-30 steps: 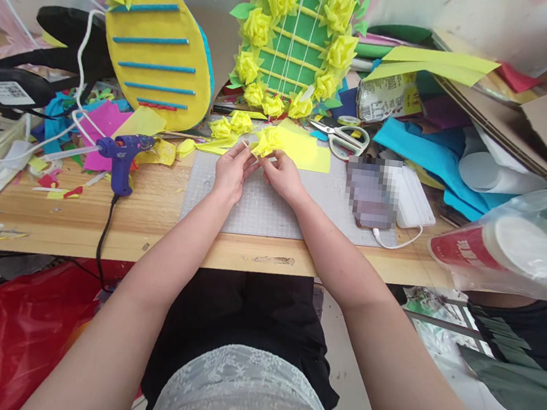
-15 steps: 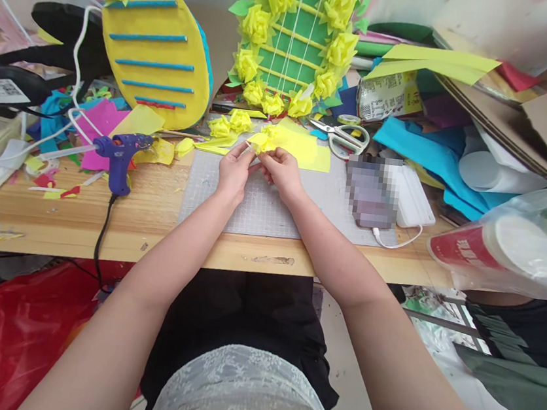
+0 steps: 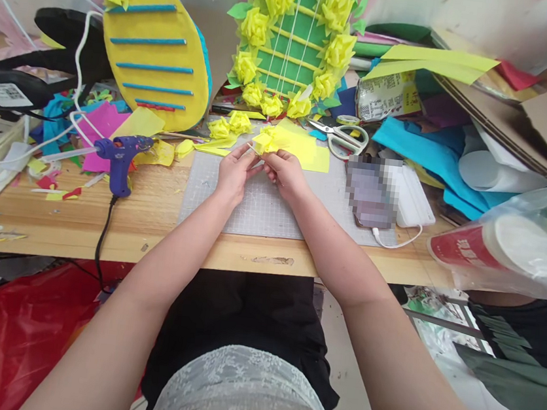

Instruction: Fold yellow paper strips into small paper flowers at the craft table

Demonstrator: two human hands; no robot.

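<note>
Over the grey cutting mat (image 3: 214,208), both hands meet at a small yellow paper flower (image 3: 265,141). My left hand (image 3: 234,171) has its thumb and fingertips pinched together at the flower's lower left. A small pale tip shows by those fingers, too small to name. From the other side, my right hand (image 3: 284,172) pinches the flower's base, its remaining fingers curled beneath. Yellow sheets of paper (image 3: 316,154) lie just behind the right hand. Finished yellow flowers (image 3: 239,122) rest behind the left hand. The fingers partly hide the flower's underside.
A purple glue gun (image 3: 121,164) stands at left, its cord running over the table edge. Behind are a yellow pear-shaped board (image 3: 154,76) and a green flower-edged board (image 3: 290,55). Scissors (image 3: 343,137), a phone (image 3: 371,193), a power bank (image 3: 408,194) and a bagged cup (image 3: 476,244) are at right.
The yellow flower has turned slightly between my fingertips and shows more of its petals. Both hands stay nearly in place, still pinching.
</note>
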